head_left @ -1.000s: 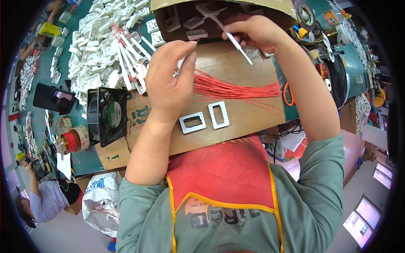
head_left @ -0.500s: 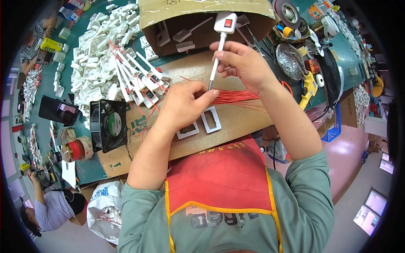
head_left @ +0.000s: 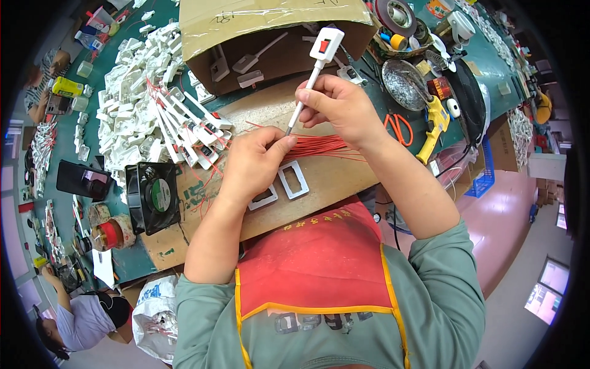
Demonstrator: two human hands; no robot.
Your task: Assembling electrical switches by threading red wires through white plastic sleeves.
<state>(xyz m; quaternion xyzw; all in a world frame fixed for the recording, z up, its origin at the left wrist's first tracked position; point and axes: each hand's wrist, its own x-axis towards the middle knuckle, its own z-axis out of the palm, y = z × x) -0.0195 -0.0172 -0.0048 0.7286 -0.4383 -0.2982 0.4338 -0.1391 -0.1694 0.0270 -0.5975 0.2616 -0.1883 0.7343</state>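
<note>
A white switch handle (head_left: pixel 326 46), a flat head with a red rocker switch on a long thin stem, slants up and away over the bench. My right hand (head_left: pixel 344 111) is closed round the stem just below the head. At the lower end, my left hand (head_left: pixel 253 160) pinches the grey metal tip between thumb and fingers; part of the tip is hidden. Beneath the hands lies a bundle of red wires (head_left: pixel 326 146). Two white rectangular frames (head_left: pixel 300 194) rest on the board near my left hand.
An open cardboard box (head_left: pixel 270 31) with white parts stands behind. White housings (head_left: pixel 126 101) and wired handles (head_left: pixel 187 132) are heaped at left, near a black fan (head_left: pixel 152 197). At right lie orange-handled scissors (head_left: pixel 399 129) and a yellow glue gun (head_left: pixel 437 126). Other people sit left.
The view has shifted, so the bench appears further left. The switch handle leans more to the right than before and its head has turned slightly. Both hands keep their hold.
</note>
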